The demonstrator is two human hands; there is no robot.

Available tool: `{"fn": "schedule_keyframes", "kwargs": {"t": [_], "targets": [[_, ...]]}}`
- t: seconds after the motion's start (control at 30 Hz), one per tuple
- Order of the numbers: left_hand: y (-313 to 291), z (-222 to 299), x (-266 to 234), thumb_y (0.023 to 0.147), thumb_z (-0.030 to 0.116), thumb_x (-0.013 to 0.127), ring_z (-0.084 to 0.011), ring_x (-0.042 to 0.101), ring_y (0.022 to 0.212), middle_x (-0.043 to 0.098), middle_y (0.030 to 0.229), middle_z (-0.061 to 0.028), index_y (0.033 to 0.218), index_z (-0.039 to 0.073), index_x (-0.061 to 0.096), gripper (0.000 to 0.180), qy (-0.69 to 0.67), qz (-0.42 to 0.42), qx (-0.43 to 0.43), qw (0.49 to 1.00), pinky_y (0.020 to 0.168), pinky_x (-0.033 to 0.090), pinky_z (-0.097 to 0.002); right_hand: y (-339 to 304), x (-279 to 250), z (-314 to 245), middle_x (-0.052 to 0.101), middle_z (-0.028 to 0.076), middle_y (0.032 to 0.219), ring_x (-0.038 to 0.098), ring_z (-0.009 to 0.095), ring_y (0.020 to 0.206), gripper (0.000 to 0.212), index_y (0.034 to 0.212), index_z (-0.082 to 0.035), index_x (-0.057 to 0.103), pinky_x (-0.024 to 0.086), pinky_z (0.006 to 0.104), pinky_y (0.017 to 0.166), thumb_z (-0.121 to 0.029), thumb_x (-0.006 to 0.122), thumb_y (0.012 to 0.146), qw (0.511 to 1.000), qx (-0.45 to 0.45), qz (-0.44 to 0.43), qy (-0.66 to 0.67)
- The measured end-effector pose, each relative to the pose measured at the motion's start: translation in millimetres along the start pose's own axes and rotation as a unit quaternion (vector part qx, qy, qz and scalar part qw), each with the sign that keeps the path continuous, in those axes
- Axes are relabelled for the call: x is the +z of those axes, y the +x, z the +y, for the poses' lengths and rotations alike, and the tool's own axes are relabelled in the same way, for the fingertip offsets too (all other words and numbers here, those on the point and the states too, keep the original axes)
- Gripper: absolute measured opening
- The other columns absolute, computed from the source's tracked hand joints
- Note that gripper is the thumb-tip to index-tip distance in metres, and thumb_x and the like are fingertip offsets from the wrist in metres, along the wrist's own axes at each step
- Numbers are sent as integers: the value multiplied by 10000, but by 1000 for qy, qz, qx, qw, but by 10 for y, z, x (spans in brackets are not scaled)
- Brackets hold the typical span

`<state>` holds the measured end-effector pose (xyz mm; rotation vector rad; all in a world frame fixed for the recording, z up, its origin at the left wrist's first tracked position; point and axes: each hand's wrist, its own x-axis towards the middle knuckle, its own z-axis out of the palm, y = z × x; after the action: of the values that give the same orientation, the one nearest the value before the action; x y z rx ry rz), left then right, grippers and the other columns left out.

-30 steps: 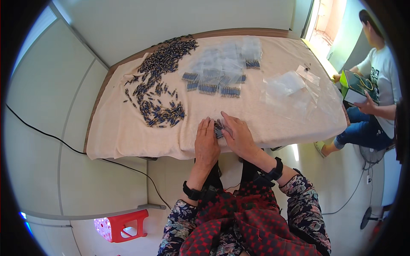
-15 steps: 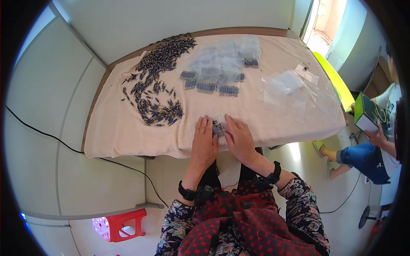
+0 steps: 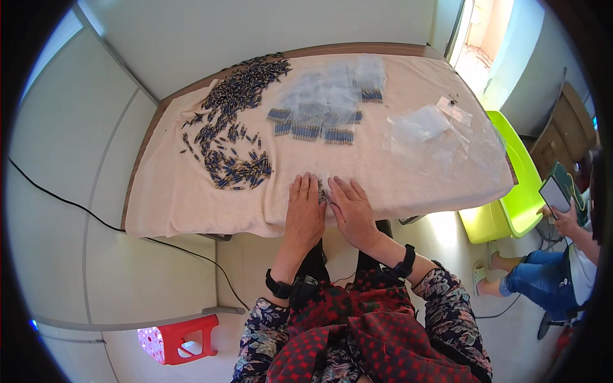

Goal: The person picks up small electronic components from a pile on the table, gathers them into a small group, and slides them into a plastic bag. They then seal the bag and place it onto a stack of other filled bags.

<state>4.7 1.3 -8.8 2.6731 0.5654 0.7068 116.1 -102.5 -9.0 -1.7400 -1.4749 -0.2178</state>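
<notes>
My left hand (image 3: 304,207) lies palm down at the table's near edge, its fingers stretched out. Flat beside it, my right hand (image 3: 352,205) also has its fingers extended. In the narrow gap between them shows a bit of a small clear bag (image 3: 322,193) with small parts inside; the hands cover most of it. Left of my hands is a spread of small dark blue cylinders (image 3: 239,169) with gold-coloured ends, which runs back into a dense heap (image 3: 239,86). Ahead lie several clear bags (image 3: 306,131) holding rows of these cylinders.
Flat clear bags (image 3: 418,127) lie on the right of the cream tablecloth (image 3: 357,156). A bright green tub (image 3: 520,198) stands beyond the table's right edge. Further right, a seated person (image 3: 549,274) holds a green-and-white box (image 3: 559,188). A red stool (image 3: 191,338) is at lower left.
My right hand has flattened and now covers more of the bag. The person at the right has shifted lower with the box, and more of the green tub shows.
</notes>
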Motion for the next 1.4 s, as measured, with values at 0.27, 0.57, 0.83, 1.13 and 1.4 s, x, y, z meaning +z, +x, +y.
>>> {"fn": "schedule_keyframes", "kwargs": {"t": [0.27,0.57,0.83,1.13,1.4], "targets": [[161,-64,-28,865,90,539,-380,397,1242,465,1308,-205,1327,-15,418,488,-36,43,-44,997,1041,298,-485,74,-34,58,673,118,1025,570,288,1080,469,1315,-7,453,363,443,1021,-29,551,857,999,37,18,26],[567,-335,-88,846,130,583,-330,539,1037,628,1055,-126,1178,63,586,339,-11,-17,-57,998,854,422,-416,188,-67,171,680,111,930,599,292,943,474,1326,-31,453,398,401,979,-6,532,859,997,57,13,51],[595,-528,-67,838,143,635,-179,587,680,638,760,-74,934,0,622,173,-308,-60,-165,935,619,458,-306,358,-80,329,658,149,967,625,301,907,458,1319,-64,476,491,360,831,19,497,869,991,49,-12,123],[579,-562,-182,831,26,626,-41,513,591,574,692,20,845,14,580,50,-424,-73,-206,879,517,401,-193,406,-83,316,645,153,942,625,294,889,441,1277,-53,505,500,377,784,27,495,842,993,25,-20,117],[469,-498,-238,838,29,630,-54,550,712,604,817,-2,992,-5,561,172,-473,-57,-140,868,625,447,-202,427,-101,213,627,139,889,608,294,851,436,1237,-61,532,496,372,753,13,565,809,995,-13,-32,97]]}}
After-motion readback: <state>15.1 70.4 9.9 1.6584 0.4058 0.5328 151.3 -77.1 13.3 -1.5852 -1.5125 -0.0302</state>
